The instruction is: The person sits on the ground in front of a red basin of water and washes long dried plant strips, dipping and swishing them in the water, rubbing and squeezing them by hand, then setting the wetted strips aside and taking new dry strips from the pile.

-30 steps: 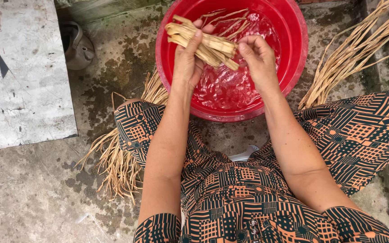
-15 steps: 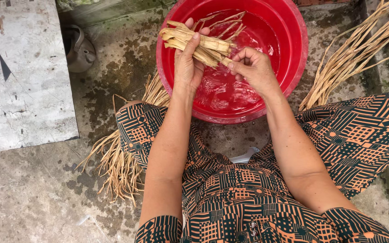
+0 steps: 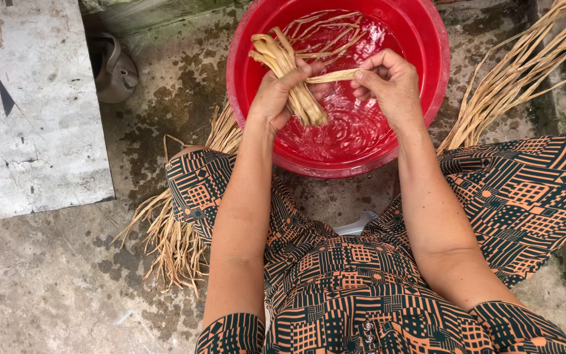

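Left hand [image 3: 276,98] fingers grip your straw bundle [image 3: 289,75] over red basin [image 3: 427,72]; right hand [image 3: 391,82] fingers pinch one strand [image 3: 332,76].

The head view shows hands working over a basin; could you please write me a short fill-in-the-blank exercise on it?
1. The left hand grips a folded bundle of wet straw strips over a ____ basin.
2. The right hand pinches one ____ pulled sideways from the bundle.
3. The basin holds ____.

Missing words: red; strip; water
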Tool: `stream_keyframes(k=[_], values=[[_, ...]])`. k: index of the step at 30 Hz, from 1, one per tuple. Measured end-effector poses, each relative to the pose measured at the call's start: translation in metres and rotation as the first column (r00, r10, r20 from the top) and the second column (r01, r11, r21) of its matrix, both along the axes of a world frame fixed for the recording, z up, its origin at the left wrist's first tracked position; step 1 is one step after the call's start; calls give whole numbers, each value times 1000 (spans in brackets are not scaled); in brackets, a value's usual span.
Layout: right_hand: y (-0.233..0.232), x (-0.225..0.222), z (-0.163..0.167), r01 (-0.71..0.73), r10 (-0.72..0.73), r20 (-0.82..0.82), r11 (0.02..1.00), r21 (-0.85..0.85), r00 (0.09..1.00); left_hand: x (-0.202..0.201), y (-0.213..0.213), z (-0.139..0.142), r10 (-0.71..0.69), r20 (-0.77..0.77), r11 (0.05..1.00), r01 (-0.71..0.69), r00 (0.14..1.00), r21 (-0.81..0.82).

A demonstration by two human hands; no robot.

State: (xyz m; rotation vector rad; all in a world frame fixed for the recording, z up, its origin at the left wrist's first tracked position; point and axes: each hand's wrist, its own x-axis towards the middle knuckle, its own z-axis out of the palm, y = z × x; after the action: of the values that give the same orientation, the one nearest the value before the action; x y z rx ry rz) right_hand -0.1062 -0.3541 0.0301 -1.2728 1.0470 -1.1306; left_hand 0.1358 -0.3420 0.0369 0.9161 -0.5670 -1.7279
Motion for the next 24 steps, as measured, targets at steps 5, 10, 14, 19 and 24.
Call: stream_keyframes(k=[5,10,14,19,24], values=[[-9,-6,-14,280,-276,84,959,-48,958,-10,5,5,-108,212,994,101,971,44],[-22,-27,-22,462,-446,246,887,-9,860,8,3,3,-159,376,985,120,913,126],[-20,-20,-7,552,-522,230,829,-88,821,13,-5,-6,78,248,996,-88,966,32],[18,43,-15,-153,129,-189,981,-118,973,-19,-17,-39,23,219,998,-36,976,58],[1,19,-32,-373,453,-452,891,259,768,-23,-29,-61,236,165,971,-224,958,-88]])
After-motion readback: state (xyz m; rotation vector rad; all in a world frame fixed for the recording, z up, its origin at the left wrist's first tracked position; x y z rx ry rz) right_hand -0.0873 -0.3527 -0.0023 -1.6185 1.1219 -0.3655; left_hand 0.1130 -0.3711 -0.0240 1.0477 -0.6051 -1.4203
